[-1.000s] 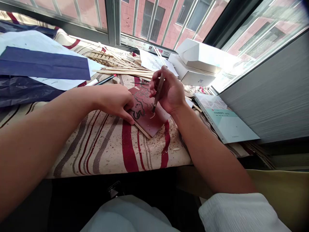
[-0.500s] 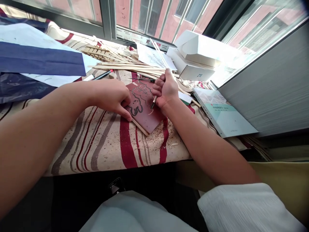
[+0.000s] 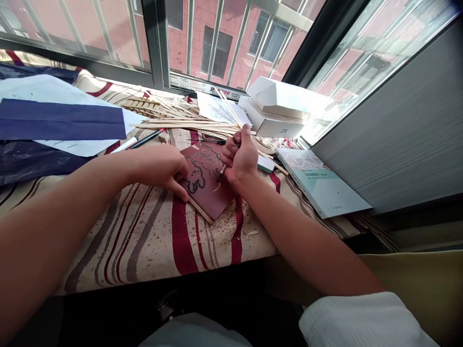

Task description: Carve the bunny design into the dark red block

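A dark red board (image 3: 213,195) with a carved black outline lies on the striped cloth (image 3: 144,236). My left hand (image 3: 162,166) presses on its left edge, fingers curled down against it. My right hand (image 3: 240,155) is wrapped in a fist round a slim carving tool (image 3: 221,172), whose tip touches the board's face. Pale wood shavings are scattered on the cloth around the board.
Several thin wooden strips (image 3: 173,118) lie behind the board, with a pen (image 3: 144,140) to the left. Dark blue paper (image 3: 61,120) covers the far left. White boxes (image 3: 275,108) and a book (image 3: 320,185) sit to the right, by the window.
My right hand has closed from a loose finger hold into a fist round the tool. The view has tilted up, so everything sits lower in frame.
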{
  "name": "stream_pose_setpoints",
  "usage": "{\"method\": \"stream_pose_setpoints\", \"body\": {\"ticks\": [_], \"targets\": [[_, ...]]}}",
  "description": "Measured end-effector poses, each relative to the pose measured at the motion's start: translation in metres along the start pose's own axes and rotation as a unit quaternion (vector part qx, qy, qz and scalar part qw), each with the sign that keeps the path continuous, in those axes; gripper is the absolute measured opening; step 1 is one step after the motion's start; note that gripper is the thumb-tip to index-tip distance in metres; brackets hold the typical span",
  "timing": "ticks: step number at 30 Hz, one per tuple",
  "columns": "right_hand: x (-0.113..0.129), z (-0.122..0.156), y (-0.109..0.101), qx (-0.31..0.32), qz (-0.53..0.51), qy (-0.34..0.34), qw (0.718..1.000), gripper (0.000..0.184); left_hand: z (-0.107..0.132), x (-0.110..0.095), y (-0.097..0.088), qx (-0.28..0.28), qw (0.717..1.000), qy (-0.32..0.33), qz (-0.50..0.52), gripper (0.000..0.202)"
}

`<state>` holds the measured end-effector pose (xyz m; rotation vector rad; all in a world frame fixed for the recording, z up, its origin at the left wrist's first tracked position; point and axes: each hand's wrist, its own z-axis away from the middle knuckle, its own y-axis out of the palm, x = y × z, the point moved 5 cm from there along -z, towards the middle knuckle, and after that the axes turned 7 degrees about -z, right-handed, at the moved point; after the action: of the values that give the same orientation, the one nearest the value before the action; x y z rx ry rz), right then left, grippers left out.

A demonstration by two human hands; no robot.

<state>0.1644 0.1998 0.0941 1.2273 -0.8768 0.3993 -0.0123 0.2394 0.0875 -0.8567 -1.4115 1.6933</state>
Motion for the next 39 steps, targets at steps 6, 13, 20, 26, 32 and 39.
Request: {"method": "stream_pose_setpoints", "body": {"ticks": [6, 13, 20, 26, 32, 39], "targets": [[-0.013, -0.017, -0.01, -0.064, -0.013, 0.066, 0.996, 0.063, 0.0, 0.001, 0.001, 0.014, 1.0, -0.005, 0.013, 0.065], [-0.007, -0.007, -0.013, -0.086, 0.014, -0.09, 0.992, 0.062, 0.0, 0.003, 0.001, 0.019, 0.999, -0.021, 0.029, 0.061], [-0.006, 0.001, -0.01, -0.069, 0.006, -0.121, 0.99, 0.06, 0.0, 0.002, 0.001, 0.03, 0.999, -0.018, 0.008, 0.062], [-0.004, 0.008, 0.003, -0.048, -0.015, -0.067, 0.996, 0.06, -0.001, 0.002, 0.004, 0.014, 1.0, 0.004, 0.018, 0.059], [0.025, -0.006, 0.004, 0.065, 0.016, -0.086, 0.994, 0.063, 0.003, 0.0, 0.001, 0.031, 0.999, -0.016, 0.029, 0.057], [0.006, -0.008, 0.011, 0.168, 0.076, -0.007, 0.983, 0.069, 0.005, -0.002, 0.001, 0.013, 1.0, 0.008, 0.022, 0.061]]}}
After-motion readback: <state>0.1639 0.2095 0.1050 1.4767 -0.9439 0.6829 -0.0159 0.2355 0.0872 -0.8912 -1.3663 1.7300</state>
